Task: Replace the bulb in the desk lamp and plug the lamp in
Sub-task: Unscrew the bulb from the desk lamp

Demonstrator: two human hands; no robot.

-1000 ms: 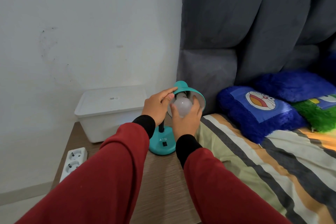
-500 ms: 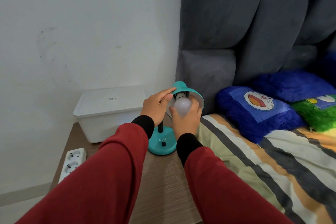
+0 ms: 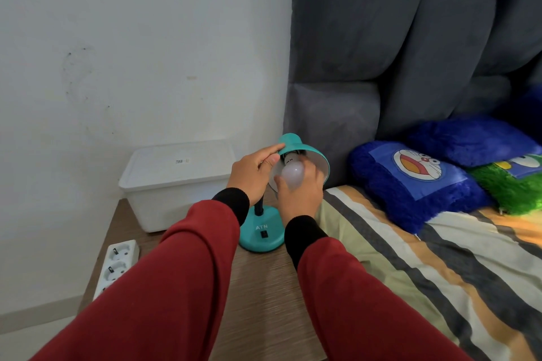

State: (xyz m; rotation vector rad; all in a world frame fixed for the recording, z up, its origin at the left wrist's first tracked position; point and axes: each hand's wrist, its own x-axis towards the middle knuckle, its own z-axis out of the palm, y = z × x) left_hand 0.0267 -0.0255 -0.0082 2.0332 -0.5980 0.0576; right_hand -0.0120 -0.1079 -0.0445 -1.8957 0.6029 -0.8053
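Observation:
A small teal desk lamp stands on the wooden bedside table, its shade tipped toward me. My left hand grips the back of the shade. A white bulb sits at the shade's mouth with its base in the socket. My right hand is wrapped around the bulb from below. The lamp's cord and plug are hidden.
A white power strip lies at the table's left edge. A lidded white plastic box stands behind the lamp against the wall. To the right is a bed with a striped cover, blue cushions and a grey padded headboard.
My right hand's fingers have shifted around the bulb, as in a twist. The left hand and the lamp have stayed where they were.

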